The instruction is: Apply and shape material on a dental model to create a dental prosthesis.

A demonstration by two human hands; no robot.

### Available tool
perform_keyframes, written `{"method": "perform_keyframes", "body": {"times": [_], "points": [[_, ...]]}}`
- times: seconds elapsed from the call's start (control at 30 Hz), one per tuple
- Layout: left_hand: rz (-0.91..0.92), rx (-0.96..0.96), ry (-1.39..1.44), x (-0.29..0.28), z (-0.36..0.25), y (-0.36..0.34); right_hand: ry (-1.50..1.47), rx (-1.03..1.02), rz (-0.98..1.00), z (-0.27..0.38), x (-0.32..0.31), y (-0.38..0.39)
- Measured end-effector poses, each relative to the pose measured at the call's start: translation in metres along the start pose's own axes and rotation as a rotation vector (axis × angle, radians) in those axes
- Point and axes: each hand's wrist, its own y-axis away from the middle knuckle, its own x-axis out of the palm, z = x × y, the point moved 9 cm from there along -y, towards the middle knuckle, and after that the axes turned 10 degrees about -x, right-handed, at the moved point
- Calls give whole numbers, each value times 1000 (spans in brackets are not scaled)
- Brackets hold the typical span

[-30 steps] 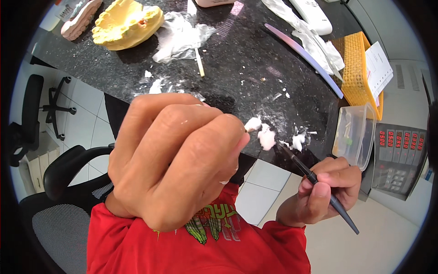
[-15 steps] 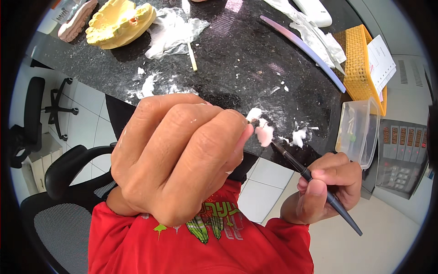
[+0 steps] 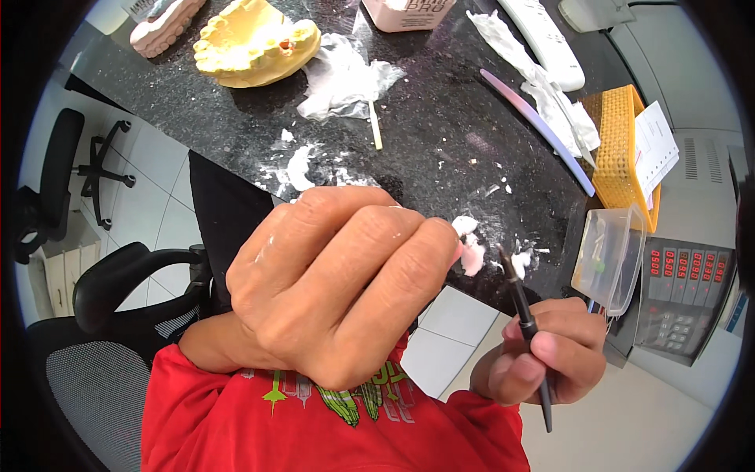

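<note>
My left hand (image 3: pixel 346 287) is closed, its back toward me, with white powder specks on the skin. The curled fingers hide whatever may be in them. My right hand (image 3: pixel 554 354) grips a slim black brush (image 3: pixel 521 303), its tip pointing up and away. That tip is close to a small pink heap (image 3: pixel 473 258), apart from my left fingertips. White powder patches (image 3: pixel 520 264) lie around the heap on the dark speckled countertop (image 3: pixel 425 157). More white powder (image 3: pixel 300 167) is smeared beyond my left hand.
Across the counter are a yellow dental cast (image 3: pixel 252 67), a pink dental model (image 3: pixel 163 30), crumpled white tissue (image 3: pixel 338 82) and a purple curved strip (image 3: pixel 535 130). A yellow basket (image 3: pixel 616 149) and clear plastic box (image 3: pixel 605 259) stand right. An office chair (image 3: pixel 110 377) is at left.
The brush tip has come away from the pink heap, and the brush stands more upright in my right hand. The view has shifted; my left hand stays closed.
</note>
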Motion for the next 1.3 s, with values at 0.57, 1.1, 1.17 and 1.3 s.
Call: {"method": "perform_keyframes", "body": {"times": [0.57, 1.1, 1.17, 1.3], "points": [[9, -16, 25, 1, 2, 0, 34, 34, 76, -3, 9, 3], [-7, -39, 29, 0, 4, 3, 56, 49, 62, -4, 8, 4], [-10, -53, 31, 0, 3, 2, 55, 48, 75, -3, 10, 3], [-21, -82, 43, 0, 5, 2, 62, 60, 63, -4, 9, 3]]}}
